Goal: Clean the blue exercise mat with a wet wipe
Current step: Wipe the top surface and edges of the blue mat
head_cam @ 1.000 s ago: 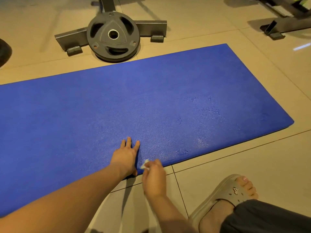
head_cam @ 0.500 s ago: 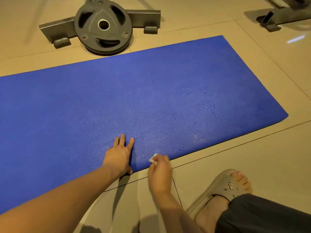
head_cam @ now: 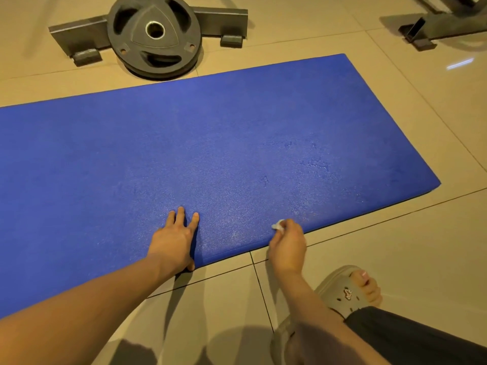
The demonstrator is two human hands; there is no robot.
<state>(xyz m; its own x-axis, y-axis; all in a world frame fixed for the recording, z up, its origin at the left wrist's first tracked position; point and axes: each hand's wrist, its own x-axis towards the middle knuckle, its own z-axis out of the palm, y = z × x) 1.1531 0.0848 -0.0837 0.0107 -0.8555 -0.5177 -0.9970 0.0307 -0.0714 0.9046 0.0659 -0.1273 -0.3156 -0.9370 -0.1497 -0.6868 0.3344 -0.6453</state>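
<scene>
Nearest, a foot in a grey sandal (head_cam: pixel 342 291) is resting on the tiled floor (head_cam: pixel 395 259), just off the mat's near edge. The right hand (head_cam: pixel 288 243) is hovering over that edge, its grip pinching a small bunched wet wipe (head_cam: pixel 278 225); whether the wipe is touching the surface is too fine to tell. Beside it the left hand (head_cam: pixel 174 241) is lying flat on the blue exercise mat (head_cam: pixel 210 140), grip apart, fingers straight, probably pinning the mat down. The mat is lying flat on the floor and running off the left of view.

The wipe is showing so little beyond the fingertips that a firm stroke over the textured foam is likely risking it rolling up or slipping free, leaving bare fingers rubbing. The pale scuff marks (head_cam: pixel 315 164) toward the mat's right end are sitting further out, so reaching them may be shifting weight off the left hand and letting the mat slide on the glossy tile. Past the far edge a weight plate (head_cam: pixel 154 35) is lying close enough for a long sweep to be grazing it.
</scene>
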